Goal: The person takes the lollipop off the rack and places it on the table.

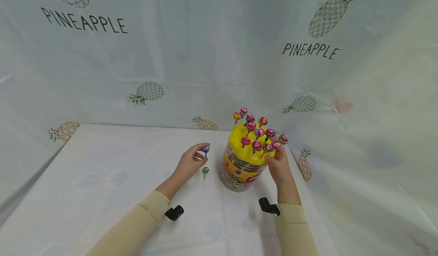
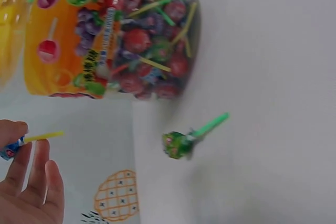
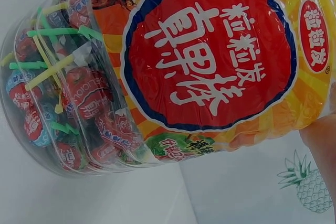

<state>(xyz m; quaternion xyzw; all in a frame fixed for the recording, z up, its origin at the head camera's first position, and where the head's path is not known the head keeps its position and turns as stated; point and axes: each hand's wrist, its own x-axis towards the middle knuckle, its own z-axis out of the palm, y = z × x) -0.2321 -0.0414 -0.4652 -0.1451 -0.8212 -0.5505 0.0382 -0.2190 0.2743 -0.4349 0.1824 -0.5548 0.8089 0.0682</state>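
Note:
My left hand (image 1: 190, 161) pinches a blue-wrapped lollipop (image 1: 206, 149) between thumb and fingertips, above the table and left of the jar. Its yellow stick (image 2: 46, 136) shows in the left wrist view. A clear plastic jar (image 1: 236, 174) with a yellow lid (image 1: 236, 137) stands slightly tilted; several wrapped lollipops (image 1: 256, 146) stick up from the lid. My right hand (image 1: 280, 168) grips the jar at its upper right side, thumb in front, the other fingers partly hidden behind. A green-wrapped lollipop (image 1: 205, 170) with a green stick lies on the table below my left hand.
More lollipops (image 3: 86, 93) fill the jar's lower part, seen through the clear wall. The white cloth-covered table (image 1: 113, 180) reaches back to a hanging curtain (image 1: 212, 58) printed with pineapples. Black wrist cameras (image 1: 174, 212) sit at both sleeves.

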